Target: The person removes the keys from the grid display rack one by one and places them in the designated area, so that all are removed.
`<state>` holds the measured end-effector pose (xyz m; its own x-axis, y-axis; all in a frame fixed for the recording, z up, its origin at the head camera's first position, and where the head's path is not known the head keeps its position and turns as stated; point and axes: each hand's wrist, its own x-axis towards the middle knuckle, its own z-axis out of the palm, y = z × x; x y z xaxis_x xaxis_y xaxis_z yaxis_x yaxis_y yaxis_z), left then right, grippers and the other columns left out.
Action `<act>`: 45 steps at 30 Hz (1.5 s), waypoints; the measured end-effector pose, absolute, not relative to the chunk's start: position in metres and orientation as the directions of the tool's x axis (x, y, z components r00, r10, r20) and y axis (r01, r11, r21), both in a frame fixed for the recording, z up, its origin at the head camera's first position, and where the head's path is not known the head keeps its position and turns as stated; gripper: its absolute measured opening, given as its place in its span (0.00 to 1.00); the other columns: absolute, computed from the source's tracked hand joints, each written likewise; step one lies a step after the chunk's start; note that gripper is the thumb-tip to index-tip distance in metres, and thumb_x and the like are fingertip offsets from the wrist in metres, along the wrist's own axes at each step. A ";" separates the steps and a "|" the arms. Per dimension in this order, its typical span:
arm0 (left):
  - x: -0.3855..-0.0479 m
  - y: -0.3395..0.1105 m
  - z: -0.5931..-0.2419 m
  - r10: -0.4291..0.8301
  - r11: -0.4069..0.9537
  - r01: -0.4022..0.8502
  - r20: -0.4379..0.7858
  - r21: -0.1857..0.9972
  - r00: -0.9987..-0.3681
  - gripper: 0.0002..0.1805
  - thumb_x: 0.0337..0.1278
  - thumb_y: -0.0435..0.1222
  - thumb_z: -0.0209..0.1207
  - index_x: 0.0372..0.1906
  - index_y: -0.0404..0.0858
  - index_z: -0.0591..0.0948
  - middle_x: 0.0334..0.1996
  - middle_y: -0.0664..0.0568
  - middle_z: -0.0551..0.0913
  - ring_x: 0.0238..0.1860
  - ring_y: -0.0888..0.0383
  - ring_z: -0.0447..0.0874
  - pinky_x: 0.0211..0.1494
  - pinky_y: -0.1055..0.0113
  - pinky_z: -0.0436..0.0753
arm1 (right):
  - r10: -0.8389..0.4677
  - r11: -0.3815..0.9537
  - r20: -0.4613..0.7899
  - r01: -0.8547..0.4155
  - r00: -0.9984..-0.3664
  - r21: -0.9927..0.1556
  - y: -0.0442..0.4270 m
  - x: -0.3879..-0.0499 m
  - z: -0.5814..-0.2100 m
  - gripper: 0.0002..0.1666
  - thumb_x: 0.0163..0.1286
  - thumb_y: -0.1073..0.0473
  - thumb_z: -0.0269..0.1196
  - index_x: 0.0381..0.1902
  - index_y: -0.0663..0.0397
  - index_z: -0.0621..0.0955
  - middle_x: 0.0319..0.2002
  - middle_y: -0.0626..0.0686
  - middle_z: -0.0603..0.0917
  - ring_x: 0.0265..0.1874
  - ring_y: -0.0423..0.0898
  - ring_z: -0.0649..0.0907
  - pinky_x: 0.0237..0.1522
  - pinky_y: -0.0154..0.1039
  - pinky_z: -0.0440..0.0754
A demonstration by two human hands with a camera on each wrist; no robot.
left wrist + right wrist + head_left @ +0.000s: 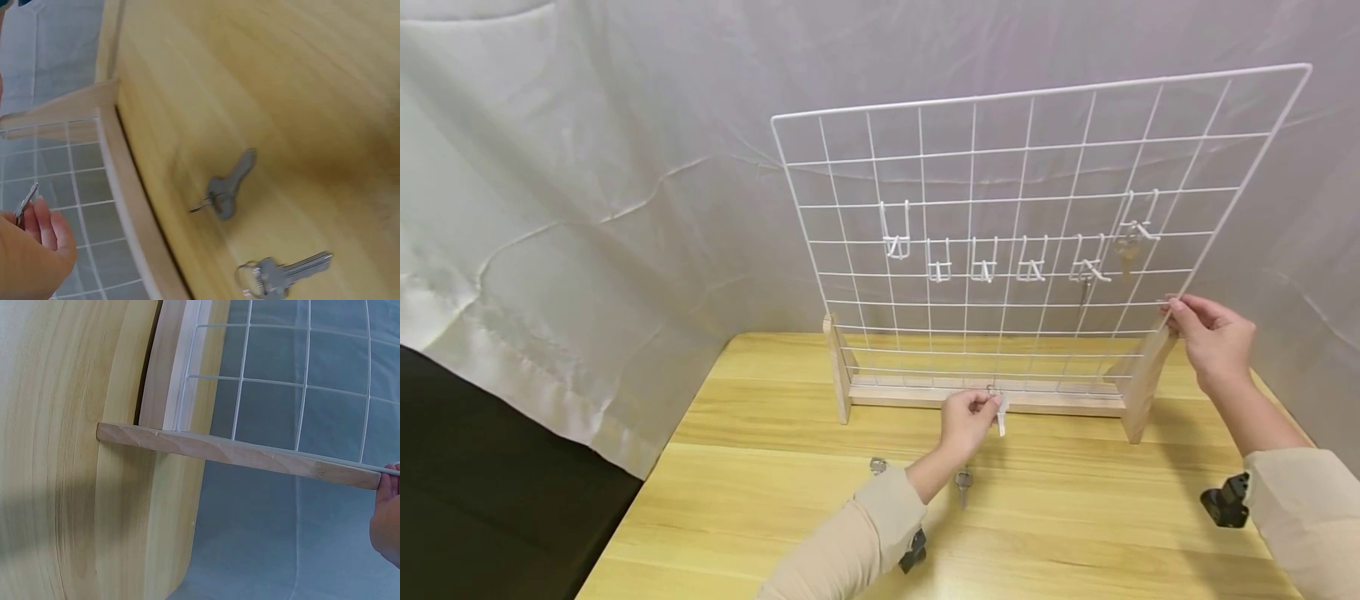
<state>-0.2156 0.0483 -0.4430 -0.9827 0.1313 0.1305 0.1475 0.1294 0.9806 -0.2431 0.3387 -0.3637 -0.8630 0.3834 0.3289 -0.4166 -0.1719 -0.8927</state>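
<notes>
My left hand point(966, 425) pinches a silver key point(1002, 415) with a ring, low in front of the white wire grid point(1028, 148). In the left wrist view, the held key point(26, 203) sticks up past the fingertips. My right hand point(1217, 337) holds the grid's right edge, at the top of the wooden side support point(1144, 400); the right wrist view shows these fingers point(389, 487) only partly. Two more keys lie on the table: one point(963, 487) below my left hand, another point(878, 466) near the left sleeve.
White hooks hang on the grid, among them one at upper left point(897, 244). A brassy key point(1127, 248) hangs from the right-hand hook, and a thin key point(1084, 296) from the hook beside it. Grey cloth point(647, 242) stands behind the wooden table point(760, 392).
</notes>
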 end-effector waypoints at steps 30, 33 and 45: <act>-0.186 0.050 -0.496 0.173 0.324 -0.040 -0.101 0.945 -0.980 0.04 0.48 0.26 0.62 0.24 0.28 0.83 0.21 0.47 0.85 0.16 0.66 0.76 0.20 0.81 0.77 | 0.410 -0.176 0.315 -0.413 -0.856 -0.894 0.338 -0.242 -0.360 0.12 0.62 0.71 0.58 0.28 0.51 0.85 0.24 0.41 0.87 0.23 0.32 0.85 0.28 0.19 0.80; -0.185 0.051 -0.499 0.153 0.341 -0.067 -0.126 0.938 -0.980 0.04 0.48 0.25 0.62 0.23 0.28 0.83 0.18 0.47 0.84 0.14 0.64 0.76 0.18 0.77 0.79 | 0.415 -0.183 0.320 -0.423 -0.852 -0.887 0.337 -0.242 -0.361 0.12 0.62 0.71 0.58 0.27 0.51 0.85 0.23 0.42 0.87 0.23 0.32 0.85 0.28 0.19 0.80; -0.175 0.053 -0.502 0.108 0.432 -0.115 -0.178 0.895 -0.978 0.07 0.44 0.22 0.63 0.18 0.30 0.79 0.11 0.47 0.78 0.09 0.56 0.78 0.14 0.72 0.79 | 0.399 -0.176 0.340 -0.435 -0.852 -0.883 0.336 -0.242 -0.364 0.13 0.63 0.72 0.57 0.28 0.52 0.85 0.24 0.42 0.87 0.24 0.32 0.85 0.29 0.19 0.80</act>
